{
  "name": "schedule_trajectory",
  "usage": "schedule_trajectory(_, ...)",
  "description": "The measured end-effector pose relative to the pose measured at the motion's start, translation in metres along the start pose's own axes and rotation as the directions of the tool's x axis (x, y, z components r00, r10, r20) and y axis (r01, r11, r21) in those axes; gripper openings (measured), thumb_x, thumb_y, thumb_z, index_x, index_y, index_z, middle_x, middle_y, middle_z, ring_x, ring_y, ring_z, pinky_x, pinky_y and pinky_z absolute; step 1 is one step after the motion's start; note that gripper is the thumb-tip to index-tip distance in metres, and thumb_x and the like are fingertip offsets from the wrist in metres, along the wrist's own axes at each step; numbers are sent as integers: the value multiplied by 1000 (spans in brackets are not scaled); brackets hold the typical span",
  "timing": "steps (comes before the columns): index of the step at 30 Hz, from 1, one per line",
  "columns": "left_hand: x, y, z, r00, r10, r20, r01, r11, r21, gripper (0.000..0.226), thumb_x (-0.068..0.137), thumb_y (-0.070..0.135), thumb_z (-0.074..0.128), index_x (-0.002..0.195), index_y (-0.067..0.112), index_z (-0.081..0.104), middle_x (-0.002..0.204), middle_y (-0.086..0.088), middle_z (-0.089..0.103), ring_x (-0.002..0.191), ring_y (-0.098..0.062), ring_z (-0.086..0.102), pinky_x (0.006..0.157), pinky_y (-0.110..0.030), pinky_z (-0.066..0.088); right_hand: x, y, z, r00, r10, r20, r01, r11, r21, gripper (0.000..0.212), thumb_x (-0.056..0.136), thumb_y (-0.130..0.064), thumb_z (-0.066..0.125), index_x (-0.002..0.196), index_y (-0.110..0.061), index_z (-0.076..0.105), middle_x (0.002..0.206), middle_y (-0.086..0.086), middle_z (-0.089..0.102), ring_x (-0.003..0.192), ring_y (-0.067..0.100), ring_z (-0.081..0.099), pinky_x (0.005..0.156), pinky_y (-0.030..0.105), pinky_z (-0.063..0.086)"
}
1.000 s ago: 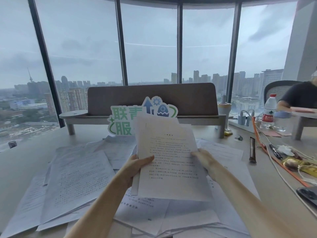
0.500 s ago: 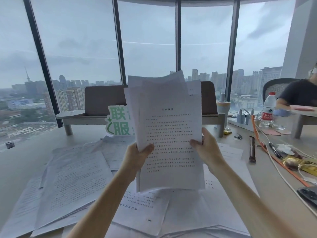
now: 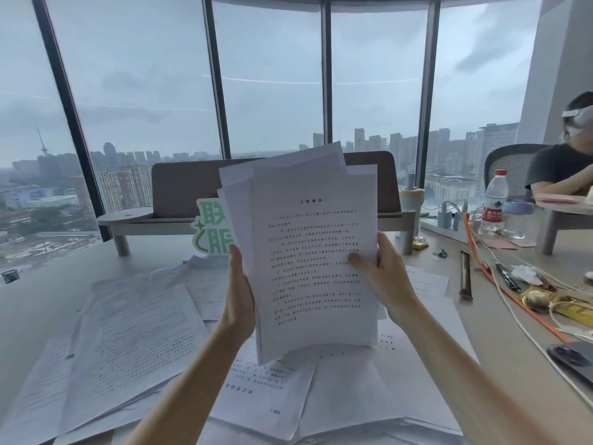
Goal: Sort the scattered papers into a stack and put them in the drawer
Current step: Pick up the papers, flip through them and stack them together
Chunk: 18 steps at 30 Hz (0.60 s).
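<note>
Both hands are gripping a sheaf of printed pages upright above the desk: the left hand clasping its nine-o'clock edge, the right hand pinching at three o'clock. Loose sheets are lying scattered below, toward six o'clock.

A stack of printed papers stands upright above the table, its sheets fanned unevenly at the top. More scattered papers lie flat and overlapping on the table below.
</note>
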<state>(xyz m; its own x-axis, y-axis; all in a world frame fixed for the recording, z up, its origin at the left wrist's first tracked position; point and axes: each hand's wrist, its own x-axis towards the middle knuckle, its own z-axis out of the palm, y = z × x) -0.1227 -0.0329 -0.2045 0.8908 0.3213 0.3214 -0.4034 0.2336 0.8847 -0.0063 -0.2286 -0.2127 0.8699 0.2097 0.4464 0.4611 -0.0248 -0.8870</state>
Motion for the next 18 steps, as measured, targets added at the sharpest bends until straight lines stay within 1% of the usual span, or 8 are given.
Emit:
schedule_trajectory(2, 1, 0, -1, 1000, 0, 9, 0, 1000, -14, 71, 91, 68, 13, 112, 35, 72, 119, -8, 72, 112, -31, 67, 95, -54, 52, -1, -1, 0, 1000, -5, 10, 5, 1000, 13, 38, 82, -27, 70, 108, -51, 56, 110, -12, 73, 100, 17, 71, 88, 53, 57)
schedule_trajectory(6, 5, -1, -5, 999, 27, 43, -26, 1000, -9, 61, 94, 62, 22, 122, 32, 67, 128, -9, 67, 122, -34, 60, 102, -58, 45, -1, -2, -1, 1000, -21, 22, 20, 999, 50, 42, 81, -29, 72, 116, -47, 56, 114, -13, 72, 103, 16, 70, 90, 53, 57)
schedule_trajectory(9, 7, -2, -9, 998, 45, 48, -48, 997, 62, 52, 98, 55, 33, 132, 26, 60, 132, -9, 65, 123, -33, 60, 103, -59, 45, -1, -2, -2, 999, -30, 24, 27, 996, 86, 41, 84, -24, 72, 118, -40, 57, 114, -11, 73, 103, 15, 71, 91, 51, 57)
schedule_trajectory(11, 7, -3, -9, 998, 48, 32, -52, 992, 114, 46, 95, 51, 42, 126, 25, 65, 129, -9, 67, 120, -32, 63, 102, -59, 45, -1, -2, -3, 999, -30, 30, 26, 993, 118, 39, 88, -17, 71, 120, -34, 58, 114, -9, 73, 103, 16, 71, 91, 51, 57)
schedule_trajectory(13, 6, -2, -9, 999, 45, 13, -46, 989, 144, 39, 97, 48, 48, 117, 24, 71, 123, -10, 70, 114, -32, 66, 99, -58, 48, -3, -2, -3, 999, -30, 36, 24, 988, 155, 37, 90, -14, 69, 121, -30, 59, 114, -7, 73, 103, 17, 71, 91, 49, 58)
schedule_trajectory(15, 6, -1, -8, 999, 39, -1, -38, 985, 166, 38, 94, 44, 49, 112, 20, 72, 115, -10, 73, 107, -30, 70, 95, -56, 52, -5, 0, -1, 999, -14, 32, 7, 979, 202, 34, 91, -13, 68, 120, -28, 60, 114, -5, 73, 103, 18, 71, 90, 48, 58)
schedule_trajectory(18, 4, -1, -9, 999, 42, 3, -42, 982, 182, 36, 89, 40, 51, 107, 18, 73, 107, -9, 76, 98, -28, 73, 84, -47, 58, -13, 12, 10, 999, 46, 22, -50, 973, 227, 29, 92, -18, 68, 119, -27, 60, 112, -7, 73, 102, 18, 70, 88, 48, 58)
